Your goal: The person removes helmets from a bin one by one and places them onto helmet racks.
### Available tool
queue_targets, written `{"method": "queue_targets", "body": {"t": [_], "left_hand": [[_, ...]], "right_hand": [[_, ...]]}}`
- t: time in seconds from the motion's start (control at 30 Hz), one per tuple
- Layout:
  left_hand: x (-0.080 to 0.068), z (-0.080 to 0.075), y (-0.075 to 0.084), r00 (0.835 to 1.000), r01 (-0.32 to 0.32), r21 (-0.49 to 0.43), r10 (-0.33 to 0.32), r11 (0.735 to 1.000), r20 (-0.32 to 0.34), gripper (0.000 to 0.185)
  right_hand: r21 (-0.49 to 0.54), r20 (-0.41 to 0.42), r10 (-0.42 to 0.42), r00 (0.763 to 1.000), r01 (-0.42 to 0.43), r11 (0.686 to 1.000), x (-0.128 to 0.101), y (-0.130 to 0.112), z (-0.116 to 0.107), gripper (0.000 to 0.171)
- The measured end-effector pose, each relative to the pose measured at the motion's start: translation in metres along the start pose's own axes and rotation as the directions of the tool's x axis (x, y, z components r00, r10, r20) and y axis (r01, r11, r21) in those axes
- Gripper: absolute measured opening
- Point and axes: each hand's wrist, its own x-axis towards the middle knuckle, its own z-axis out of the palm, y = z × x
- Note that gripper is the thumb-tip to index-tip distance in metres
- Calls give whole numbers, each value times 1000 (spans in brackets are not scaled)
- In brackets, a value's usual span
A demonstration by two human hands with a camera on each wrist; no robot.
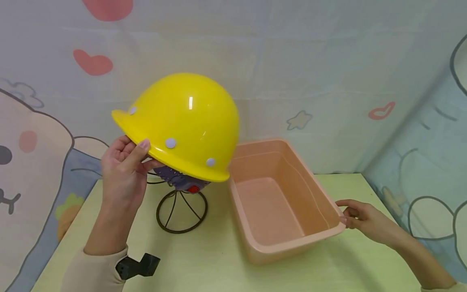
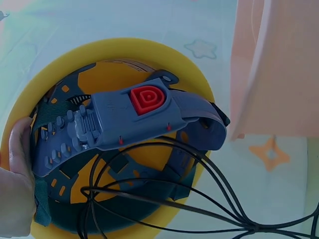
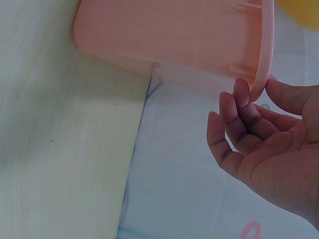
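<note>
On the left side of the pale green table (image 1: 204,251), I have my left hand (image 1: 122,172) gripping the brim of the yellow hard hat (image 1: 182,121), thumb curled over the top of the brim and fingers tucked underneath. I hold the hat tilted in the air, directly over the black wire stand (image 1: 181,211), whose ring base rests on the table. From the left wrist view I note the hat's underside: a grey headband (image 2: 124,122) with a red button (image 2: 147,98) crosses the yellow shell, and the stand's wires (image 2: 164,199) pass close beneath it; whether they touch the band I cannot tell. To the right of the stand sits the pink plastic tub (image 1: 284,202), just beside the hat's rear edge. My right hand (image 1: 365,219) is at the tub's near right corner, thumb above the rim and fingertips (image 3: 241,94) touching its underside, the fingers loosely bent and lightly pinching the rim. Behind the table hangs a cartoon-printed backdrop (image 1: 328,61).
</note>
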Motion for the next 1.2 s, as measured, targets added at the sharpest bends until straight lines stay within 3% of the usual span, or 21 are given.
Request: {"method": "queue_targets", "body": {"t": [0.57,1.2], "left_hand": [[-8,-27,-5,998,7,-99,-14,995,-63,27],[-17,-52,-12,999,25,-98,-27,995,-25,28]], "right_hand": [[3,4,-7,1000,7,1000,-2,0,-1,39],[-4,-9,-12,1000,12,1000,0,-1,0,38]]}}
